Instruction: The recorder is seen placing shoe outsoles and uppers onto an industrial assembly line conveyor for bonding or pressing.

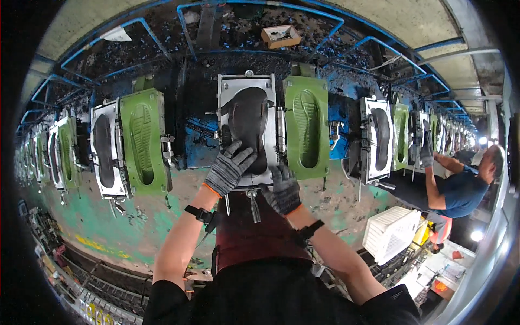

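In front of me a dark, shoe-shaped piece (248, 117) lies on the silver half of an opened mold (223, 88). My left hand (232, 167), in a grey knit glove, rests on its lower left part with the fingers spread. Also gloved, my right hand (283, 189) is at the lower right corner of the silver half, thumb apart from the fingers. Its fingertips are partly hard to make out. Joined at the right is the green mold half (307, 127) with a ribbed, sole-shaped hollow. A metal handle (253, 206) hangs below, between my hands.
Similar molds stand in a row: a silver one (104, 149) and green one (143, 142) at left, another silver one (376, 140) at right. Blue rails (260, 2) and a small box (281, 36) are beyond. A co-worker (460, 187) and white crate (391, 234) are at right.
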Available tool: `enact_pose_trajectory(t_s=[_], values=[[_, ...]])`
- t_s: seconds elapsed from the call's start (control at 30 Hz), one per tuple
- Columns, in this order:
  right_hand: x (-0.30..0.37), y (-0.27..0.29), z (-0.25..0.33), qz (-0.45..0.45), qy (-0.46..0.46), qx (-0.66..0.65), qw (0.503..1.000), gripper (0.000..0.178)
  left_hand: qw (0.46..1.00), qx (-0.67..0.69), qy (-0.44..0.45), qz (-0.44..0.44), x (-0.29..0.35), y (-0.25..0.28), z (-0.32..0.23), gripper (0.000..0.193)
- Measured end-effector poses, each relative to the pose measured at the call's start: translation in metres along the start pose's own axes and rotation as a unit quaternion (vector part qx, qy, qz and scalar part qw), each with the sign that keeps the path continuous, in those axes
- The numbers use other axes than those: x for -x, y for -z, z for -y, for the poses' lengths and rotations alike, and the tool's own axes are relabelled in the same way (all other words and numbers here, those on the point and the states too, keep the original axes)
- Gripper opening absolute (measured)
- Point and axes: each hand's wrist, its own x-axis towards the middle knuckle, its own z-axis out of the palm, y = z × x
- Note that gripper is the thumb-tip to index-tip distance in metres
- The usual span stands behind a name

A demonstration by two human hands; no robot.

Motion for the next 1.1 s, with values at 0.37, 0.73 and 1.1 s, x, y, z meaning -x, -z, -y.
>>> enact_pose_trajectory(t_s=[0.37, 0.73, 1.1], values=[[-0.072, -0.048, -0.019, 0.035, -0.137, -0.495, 0.857, 0.026, 0.697, 0.529, 0.443, -0.196, 0.004, -0.049, -0.035, 0.016], [-0.01, -0.014, -0.015, 0.162, 0.108, -0.103, 0.975, 0.103, 0.885, 0.102, 0.408, 0.199, -0.128, 0.024, -0.015, 0.052], [-0.003, 0.012, 0.017, 0.249, -0.017, 0.009, 0.968, 0.127, 0.914, 0.008, 0.293, 0.279, -0.164, 0.025, -0.019, 0.126]])
